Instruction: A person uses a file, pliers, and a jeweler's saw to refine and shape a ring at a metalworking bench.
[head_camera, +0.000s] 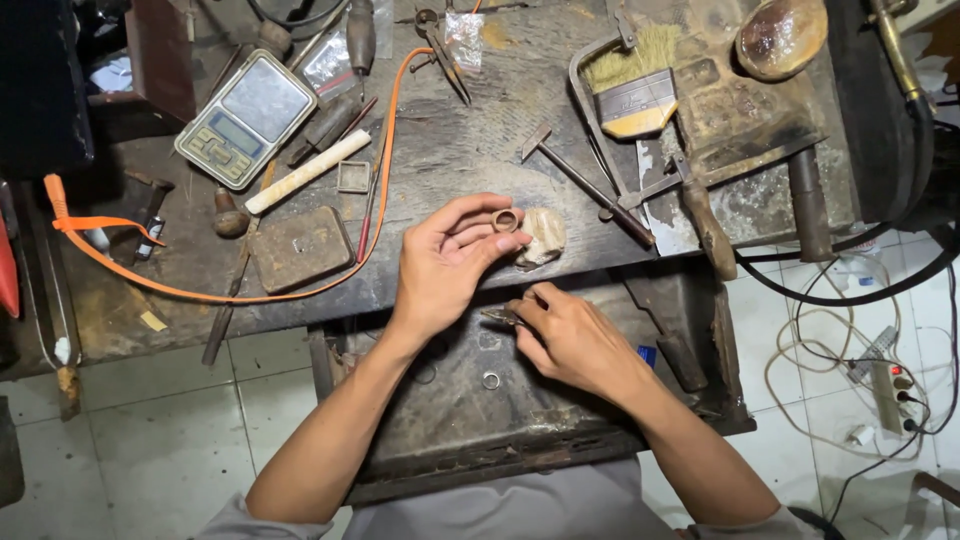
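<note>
Head view: ring (506, 220) near bench edge (300, 300)

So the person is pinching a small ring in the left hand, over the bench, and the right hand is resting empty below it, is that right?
Not quite. The head view shows the left hand pinching the small ring over the bench, but the right hand is not empty: it holds a small metal tool.

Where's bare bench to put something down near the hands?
Free: the patch between the orange cord, the small hammer and the left hand, which pinches a ring. Also the drawer tray below the right hand, apart from a loose ring. Crowded: around the pocket scale and around the brush.
</note>
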